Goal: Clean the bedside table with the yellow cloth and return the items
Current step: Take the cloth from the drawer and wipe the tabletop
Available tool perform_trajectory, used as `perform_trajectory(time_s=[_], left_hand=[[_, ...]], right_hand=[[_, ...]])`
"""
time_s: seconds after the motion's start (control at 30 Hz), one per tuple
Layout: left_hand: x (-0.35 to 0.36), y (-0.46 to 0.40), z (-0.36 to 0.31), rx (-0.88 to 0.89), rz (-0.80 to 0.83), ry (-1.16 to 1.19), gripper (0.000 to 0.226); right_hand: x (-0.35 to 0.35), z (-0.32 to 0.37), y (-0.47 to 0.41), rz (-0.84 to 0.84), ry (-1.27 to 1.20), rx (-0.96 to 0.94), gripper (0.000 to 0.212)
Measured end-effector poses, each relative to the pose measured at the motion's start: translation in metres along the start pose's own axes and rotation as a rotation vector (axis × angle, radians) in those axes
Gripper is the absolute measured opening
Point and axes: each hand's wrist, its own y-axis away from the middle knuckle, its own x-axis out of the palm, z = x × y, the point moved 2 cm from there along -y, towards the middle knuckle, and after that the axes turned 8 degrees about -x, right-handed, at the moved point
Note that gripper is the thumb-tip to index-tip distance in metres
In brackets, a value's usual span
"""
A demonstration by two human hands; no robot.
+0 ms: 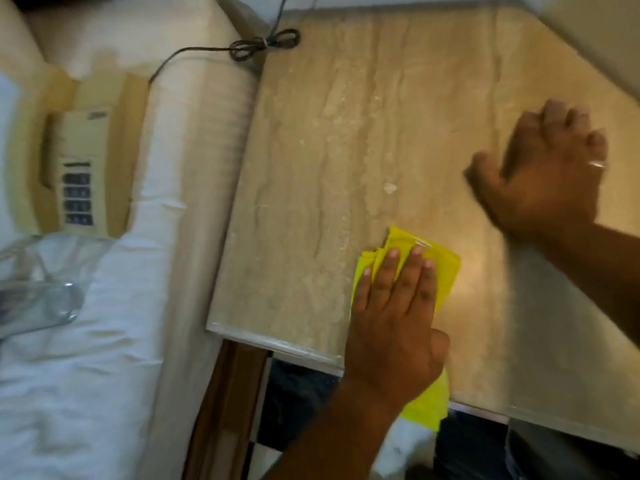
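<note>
While the left hand presses flat, fingers straight, on the folded yellow cloth at lower centre, by the bedside table's near edge, the right hand, blurred, looks loosely spread above the bare marble at right. A telephone lies on the bed at left.
</note>
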Motion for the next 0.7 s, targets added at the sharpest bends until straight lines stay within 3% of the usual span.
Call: perform_trajectory(time_s=[0.23,0.57,0.7], left_hand=[[-0.051,-0.039,0.138,-0.263,-0.102,-0.003,0.074],[-0.060,-0.100,0.177,-0.314,-0.133,-0.097,0.075],[-0.055,-0.102,0.176,-0.292,-0.161,-0.119,0.081]], right_hand=[[-0.005,-0.001,0.001,0.001,0.011,-0.026,0.082],[0.007,-0.007,0.000,0.000,0.025,0.010,0.082],[-0.010,0.006,0.003,0.103,0.011,0.071,0.085]])
